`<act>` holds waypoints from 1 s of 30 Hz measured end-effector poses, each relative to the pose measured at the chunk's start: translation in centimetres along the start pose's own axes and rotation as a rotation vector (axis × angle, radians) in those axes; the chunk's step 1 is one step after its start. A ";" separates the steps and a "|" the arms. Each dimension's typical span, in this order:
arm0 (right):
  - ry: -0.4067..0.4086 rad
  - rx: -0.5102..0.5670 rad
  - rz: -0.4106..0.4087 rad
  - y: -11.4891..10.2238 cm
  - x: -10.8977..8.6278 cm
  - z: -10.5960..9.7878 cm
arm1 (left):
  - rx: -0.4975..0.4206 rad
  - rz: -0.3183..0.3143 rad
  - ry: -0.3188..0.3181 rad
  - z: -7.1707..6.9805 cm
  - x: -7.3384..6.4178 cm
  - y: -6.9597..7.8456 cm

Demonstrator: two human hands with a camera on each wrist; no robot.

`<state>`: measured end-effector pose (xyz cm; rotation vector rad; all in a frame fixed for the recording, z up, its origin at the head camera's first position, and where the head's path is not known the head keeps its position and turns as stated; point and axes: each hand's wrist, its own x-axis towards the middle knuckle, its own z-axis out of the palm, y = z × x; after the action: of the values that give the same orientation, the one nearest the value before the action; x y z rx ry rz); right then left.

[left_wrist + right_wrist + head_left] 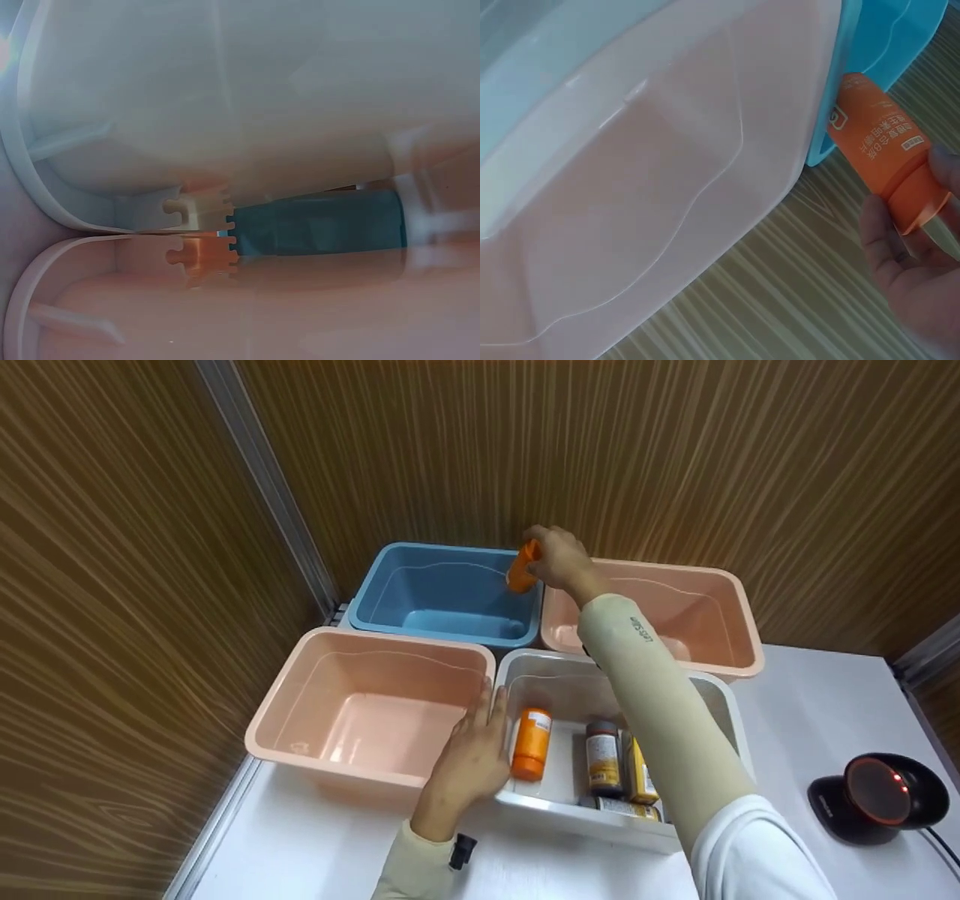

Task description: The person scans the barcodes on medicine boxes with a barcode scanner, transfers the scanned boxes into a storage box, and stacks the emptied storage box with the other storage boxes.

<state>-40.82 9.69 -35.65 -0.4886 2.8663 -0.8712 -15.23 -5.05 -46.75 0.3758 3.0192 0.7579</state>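
My right hand grips an orange bottle by its cap end, over the right end of the blue bin. In the right wrist view, the bottle tilts with its base toward the blue bin, thumb and fingers around the cap. My left hand rests with straight fingers where the rims of the front pink bin and the white bin meet. Beside its fingers, a second orange bottle lies in the white bin. The left wrist view shows only bin walls, no hand.
Further right in the white bin are a dark-capped bottle, a yellow box and another labelled container. A second pink bin stands behind it. A black device with a red-lit face sits at right. Wood-grain panels enclose the table.
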 end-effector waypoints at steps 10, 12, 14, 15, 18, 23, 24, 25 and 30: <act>-0.027 -0.114 -0.003 0.6 0.6 0.3 | -0.010 0.014 -0.003 0.0 -0.4 0.5; -0.023 -0.116 0.008 0.8 0.6 0.1 | -0.013 0.011 -0.013 0.0 -0.4 0.7; -0.016 -0.112 0.014 1.0 0.7 -0.2 | -0.016 0.011 -0.016 0.0 -0.3 0.9; -0.014 -0.109 0.017 1.0 0.7 -0.3 | -0.015 0.013 -0.014 0.0 -0.3 0.9; -0.013 -0.104 0.019 1.2 0.8 -0.4 | -0.008 0.014 -0.014 0.0 -0.2 0.9; -0.017 -0.120 0.021 1.2 0.8 0.2 | 0.001 0.029 -0.001 0.1 -0.3 0.7; -0.017 -0.126 0.023 1.2 0.9 0.5 | -0.002 0.031 0.002 0.2 -0.4 0.7; -0.021 -0.130 0.025 1.1 0.9 0.6 | -0.005 0.033 0.006 0.2 -0.4 0.7; -0.052 -0.173 0.016 0.8 1.3 1.6 | -0.014 0.028 0.013 0.3 -0.6 0.5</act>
<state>-41.98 9.10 -37.42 -0.4962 2.9073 -0.6012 -14.50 -4.60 -46.82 0.4160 3.0254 0.7858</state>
